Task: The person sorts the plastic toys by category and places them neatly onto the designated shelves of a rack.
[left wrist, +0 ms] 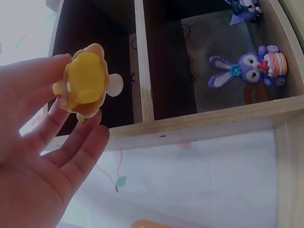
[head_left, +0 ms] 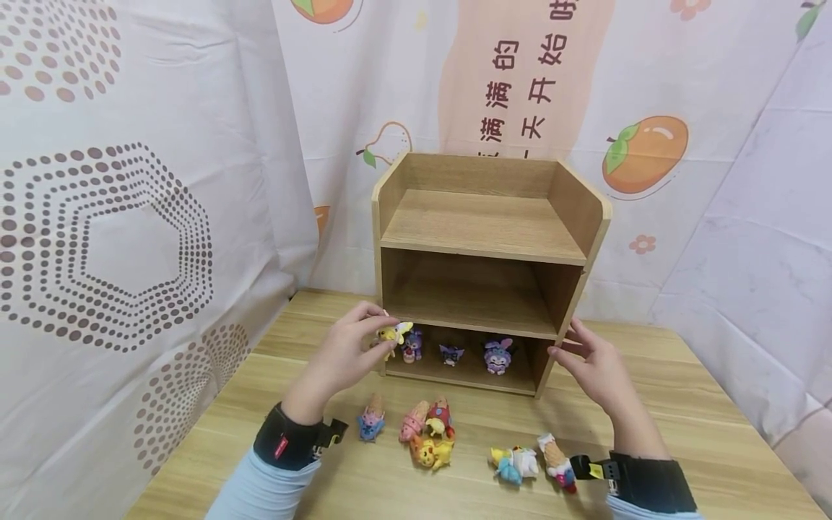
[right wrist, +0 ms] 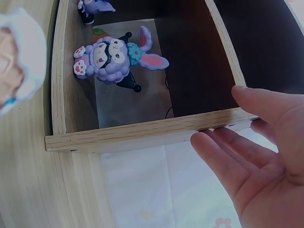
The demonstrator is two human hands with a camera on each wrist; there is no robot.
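Note:
My left hand (head_left: 347,347) pinches a small yellow figurine (left wrist: 85,78) between thumb and fingers, in front of the left side of a wooden shelf (head_left: 484,249). My right hand (head_left: 594,365) is at the shelf's right side panel (right wrist: 156,126), thumb at its front edge and fingers along the outer face. Three purple figurines stand in the bottom compartment: a rabbit with a cake (left wrist: 249,69) at the left, a small dark-and-purple one (head_left: 451,354) in the middle, and a rabbit-eared one (right wrist: 111,57) at the right.
On the table (head_left: 656,404) before the shelf lie a blue-and-pink figurine (head_left: 371,419), a pink one (head_left: 414,422), a red one (head_left: 439,417) and an orange-yellow one (head_left: 431,453). Farther right are a white-and-blue figurine group (head_left: 516,464) and a cone-shaped figurine (head_left: 555,462). Printed cloth (head_left: 416,79) hangs behind.

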